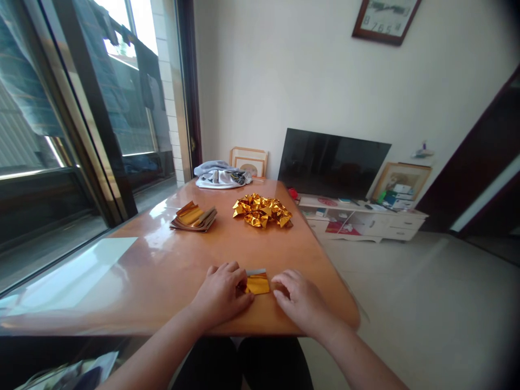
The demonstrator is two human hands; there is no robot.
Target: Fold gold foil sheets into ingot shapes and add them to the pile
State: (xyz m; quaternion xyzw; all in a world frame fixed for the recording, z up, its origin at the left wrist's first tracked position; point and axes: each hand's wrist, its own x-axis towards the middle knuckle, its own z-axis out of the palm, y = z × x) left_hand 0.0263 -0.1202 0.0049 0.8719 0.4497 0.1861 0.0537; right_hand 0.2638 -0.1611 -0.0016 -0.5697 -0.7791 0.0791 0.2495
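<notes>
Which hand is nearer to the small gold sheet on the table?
Left. The left hand overlaps the left end of the gold sheet; the right hand is beyond its right end, with a gap.

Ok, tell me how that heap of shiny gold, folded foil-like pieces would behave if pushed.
The heap would probably spread apart, since it looks like many separate pieces piled together. Each piece may be light for its size, given its thin, folded look. The smooth, glossy brown table might let them slide easily.
</notes>
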